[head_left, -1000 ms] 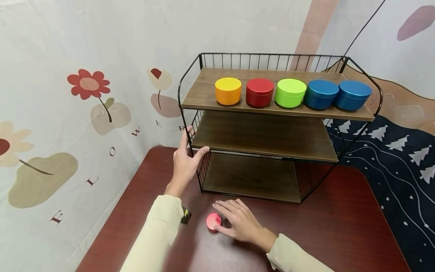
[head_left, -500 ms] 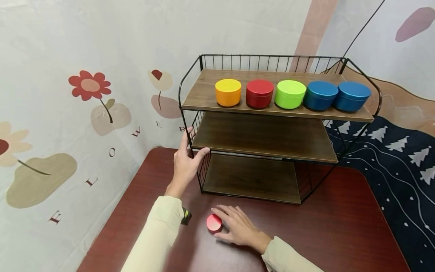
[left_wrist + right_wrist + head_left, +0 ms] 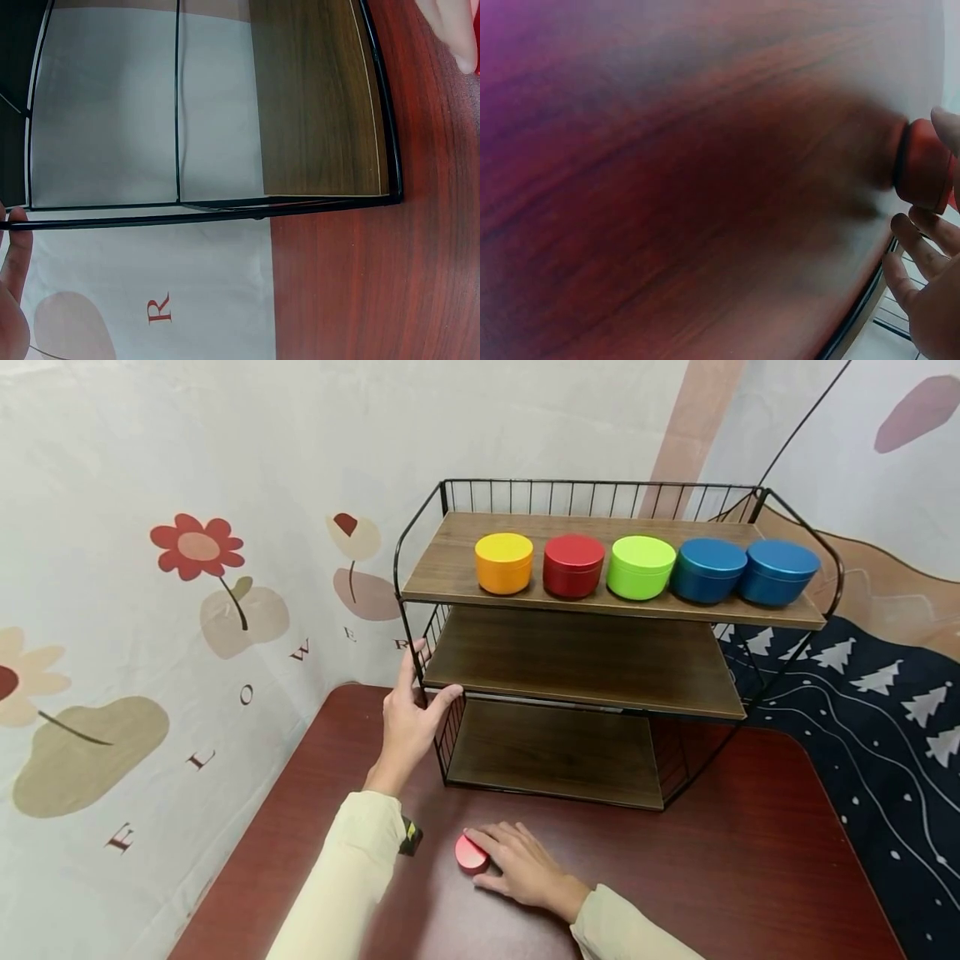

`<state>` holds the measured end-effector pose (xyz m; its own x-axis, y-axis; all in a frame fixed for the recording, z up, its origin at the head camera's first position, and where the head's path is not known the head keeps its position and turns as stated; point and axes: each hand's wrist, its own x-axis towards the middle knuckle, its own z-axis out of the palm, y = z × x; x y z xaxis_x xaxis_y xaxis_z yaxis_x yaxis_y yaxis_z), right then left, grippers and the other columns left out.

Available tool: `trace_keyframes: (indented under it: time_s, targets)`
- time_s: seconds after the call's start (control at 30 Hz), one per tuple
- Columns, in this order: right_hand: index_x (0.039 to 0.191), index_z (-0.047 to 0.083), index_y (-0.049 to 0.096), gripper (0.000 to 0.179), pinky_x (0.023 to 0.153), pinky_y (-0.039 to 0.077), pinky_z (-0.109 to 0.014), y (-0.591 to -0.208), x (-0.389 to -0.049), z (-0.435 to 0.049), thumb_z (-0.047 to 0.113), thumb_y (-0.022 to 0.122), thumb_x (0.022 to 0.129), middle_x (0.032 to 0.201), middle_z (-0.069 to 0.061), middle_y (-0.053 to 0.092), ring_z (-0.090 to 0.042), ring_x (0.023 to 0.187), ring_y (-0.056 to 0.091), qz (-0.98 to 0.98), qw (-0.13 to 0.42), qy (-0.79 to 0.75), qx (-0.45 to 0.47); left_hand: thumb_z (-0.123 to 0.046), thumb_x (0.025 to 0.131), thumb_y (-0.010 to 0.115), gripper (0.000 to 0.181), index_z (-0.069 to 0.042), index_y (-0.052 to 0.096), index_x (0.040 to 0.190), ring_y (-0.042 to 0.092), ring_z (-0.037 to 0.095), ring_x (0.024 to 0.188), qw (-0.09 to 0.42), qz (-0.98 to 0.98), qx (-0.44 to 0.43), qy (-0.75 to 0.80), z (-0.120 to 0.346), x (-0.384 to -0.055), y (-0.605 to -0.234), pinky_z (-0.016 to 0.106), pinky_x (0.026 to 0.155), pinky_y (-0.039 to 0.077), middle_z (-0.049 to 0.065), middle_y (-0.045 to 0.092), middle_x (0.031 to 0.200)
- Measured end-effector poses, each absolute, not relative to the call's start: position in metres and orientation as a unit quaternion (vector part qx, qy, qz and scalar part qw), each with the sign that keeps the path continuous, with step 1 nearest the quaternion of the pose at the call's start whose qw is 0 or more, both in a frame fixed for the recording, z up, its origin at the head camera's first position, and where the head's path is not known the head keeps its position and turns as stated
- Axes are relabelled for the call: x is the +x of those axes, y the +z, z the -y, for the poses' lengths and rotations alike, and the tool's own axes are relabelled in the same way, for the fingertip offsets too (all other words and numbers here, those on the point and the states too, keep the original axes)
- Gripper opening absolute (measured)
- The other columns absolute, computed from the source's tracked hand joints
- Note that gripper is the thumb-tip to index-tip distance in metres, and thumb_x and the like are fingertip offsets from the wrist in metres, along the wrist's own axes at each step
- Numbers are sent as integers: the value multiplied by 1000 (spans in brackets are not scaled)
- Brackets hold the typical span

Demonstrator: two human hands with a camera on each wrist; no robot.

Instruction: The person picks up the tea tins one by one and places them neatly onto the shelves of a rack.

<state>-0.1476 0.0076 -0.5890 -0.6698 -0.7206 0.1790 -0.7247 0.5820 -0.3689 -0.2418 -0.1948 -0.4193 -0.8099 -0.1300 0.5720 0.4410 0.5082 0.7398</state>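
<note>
Near the front of the table a small red tin (image 3: 471, 855) sits on the surface. My right hand (image 3: 521, 867) is at its right side, the index finger on the tin's far edge and the thumb by its near edge. In the right wrist view the same tin (image 3: 924, 165) lies between the thumb and the fingers (image 3: 919, 247). My left hand (image 3: 408, 722) grips the left side frame of a three-level shelf rack (image 3: 585, 656), thumb in front and fingers round the wire post. Part of that hand (image 3: 13, 292) shows at the black frame in the left wrist view.
Several round tins stand in a row on the top board: yellow (image 3: 503, 564), red (image 3: 573, 567), green (image 3: 641, 568) and blue ones (image 3: 708, 572). A small black and yellow item (image 3: 410, 837) lies by the left sleeve. A printed cloth (image 3: 247, 485) hangs behind the table (image 3: 750, 860).
My right hand's fingers have drawn in from beyond the red tin onto its edge, and the hand has shifted slightly toward me. The left hand keeps its place on the rack.
</note>
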Motion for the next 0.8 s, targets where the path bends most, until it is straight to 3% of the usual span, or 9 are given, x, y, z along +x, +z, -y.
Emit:
trace_keyframes:
  time_s: [0.13,0.37,0.5,0.8]
  targets:
    - [145,20,51,64,97,45,-59,-590,-147,-7,42,74,89,130,0,61,-21,119,57,889,1,210,407,-25,85,81,79,-27,39,152,46,14,46,297,817,-97,-485,195,-241,-418,24,51,38,7,57,142]
    - [144,20,53,59,96,46,-58,-592,-147,-7,40,71,91,129,0,62,-21,117,58,886,16,211,412,-26,87,79,76,-26,40,152,48,15,47,295,816,-95,-488,194,-241,-417,25,50,38,2,58,141]
    - [143,19,53,58,96,46,-58,-592,-148,-8,40,71,91,128,1,62,-21,117,58,886,26,209,413,-25,87,79,76,-26,40,152,49,16,48,297,815,-98,-488,194,-242,-417,24,51,39,6,57,141]
    - [137,16,59,55,93,48,-57,-583,-150,-12,41,72,90,122,1,66,-18,112,59,882,45,175,436,-28,86,79,77,-32,39,151,53,18,51,286,817,-85,-493,194,-240,-418,25,53,40,-3,57,141]
